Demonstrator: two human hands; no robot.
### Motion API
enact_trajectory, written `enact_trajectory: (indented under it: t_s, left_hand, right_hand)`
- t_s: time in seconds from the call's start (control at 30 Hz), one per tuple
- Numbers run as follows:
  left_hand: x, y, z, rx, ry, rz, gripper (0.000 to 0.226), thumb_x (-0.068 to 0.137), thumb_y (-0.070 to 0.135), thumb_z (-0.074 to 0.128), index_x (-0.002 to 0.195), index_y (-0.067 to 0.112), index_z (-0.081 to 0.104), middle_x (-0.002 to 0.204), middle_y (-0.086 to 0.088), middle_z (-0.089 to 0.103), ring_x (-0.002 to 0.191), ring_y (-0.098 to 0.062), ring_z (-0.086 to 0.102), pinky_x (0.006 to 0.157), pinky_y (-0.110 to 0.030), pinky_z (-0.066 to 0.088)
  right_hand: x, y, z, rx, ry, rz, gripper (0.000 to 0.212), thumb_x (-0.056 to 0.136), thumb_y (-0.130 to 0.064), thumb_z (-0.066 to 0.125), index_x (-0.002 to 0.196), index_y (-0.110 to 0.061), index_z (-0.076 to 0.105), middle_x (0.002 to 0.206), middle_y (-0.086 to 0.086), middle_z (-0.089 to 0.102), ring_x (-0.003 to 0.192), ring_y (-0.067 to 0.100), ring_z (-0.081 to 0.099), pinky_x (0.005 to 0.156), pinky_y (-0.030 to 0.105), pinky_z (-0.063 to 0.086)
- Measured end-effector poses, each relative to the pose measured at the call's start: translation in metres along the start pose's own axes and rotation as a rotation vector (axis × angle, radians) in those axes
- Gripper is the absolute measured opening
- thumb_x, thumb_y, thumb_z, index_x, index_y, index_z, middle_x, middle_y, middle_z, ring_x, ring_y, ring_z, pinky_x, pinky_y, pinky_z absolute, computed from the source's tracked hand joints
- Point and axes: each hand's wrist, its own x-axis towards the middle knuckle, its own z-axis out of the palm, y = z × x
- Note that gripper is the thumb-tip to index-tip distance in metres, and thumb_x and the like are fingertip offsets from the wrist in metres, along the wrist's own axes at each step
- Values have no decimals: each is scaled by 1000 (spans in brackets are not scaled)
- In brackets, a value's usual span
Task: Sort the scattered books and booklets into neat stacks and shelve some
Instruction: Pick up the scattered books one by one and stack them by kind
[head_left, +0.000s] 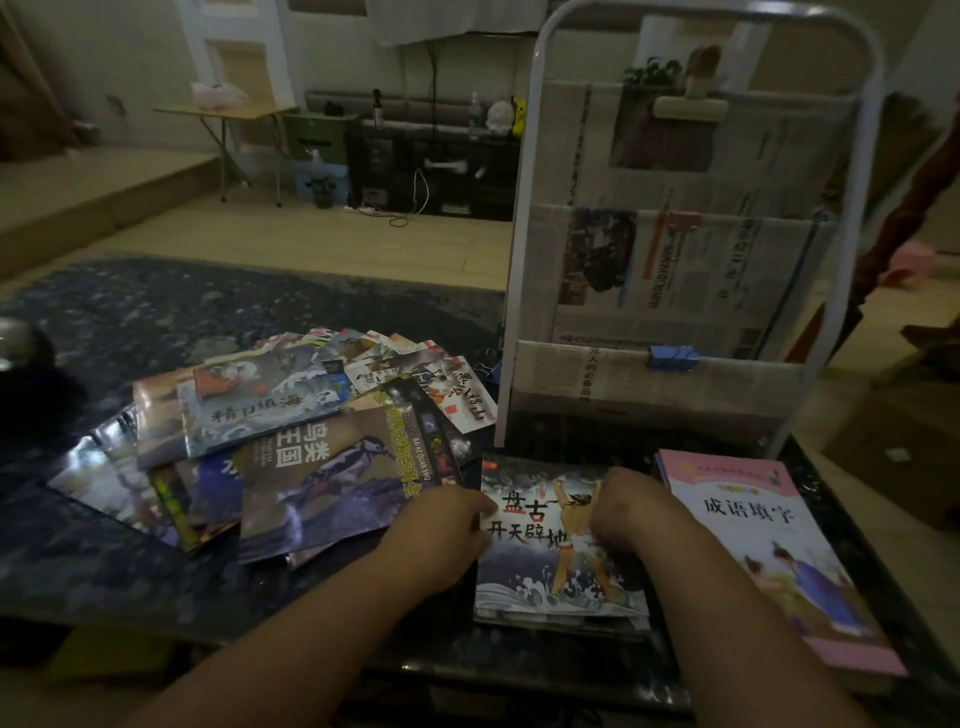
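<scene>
Booklets (540, 577) sit stacked on the table (156, 322) between a pile (291, 431) and a pink book (769, 551). Curled fingers of the left hand (441, 525) grip their left edge. The right hand (628, 509) lies curled on top; I cannot tell if it holds them.

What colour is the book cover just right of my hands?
The book cover is pink with a pale illustrated centre, clearest in the head view.

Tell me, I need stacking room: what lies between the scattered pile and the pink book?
In the head view, a booklet stack lies there, left hand at its edge, right hand on its cover.
</scene>
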Motion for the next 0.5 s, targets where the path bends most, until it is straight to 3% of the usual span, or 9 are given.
enact_trajectory:
  t_s: [0.5]
  left_hand:
    - [-1, 1, 3, -14, -71, -14, 44, 91, 29, 60, 135, 29, 53, 130, -1, 60, 114, -18, 57, 95, -30, 47]
  right_hand:
    - [-6, -3, 0, -77, -83, 21, 48, 90, -11, 53, 136, -1, 49, 126, 16, 59, 108, 29, 60, 83, 30, 47]
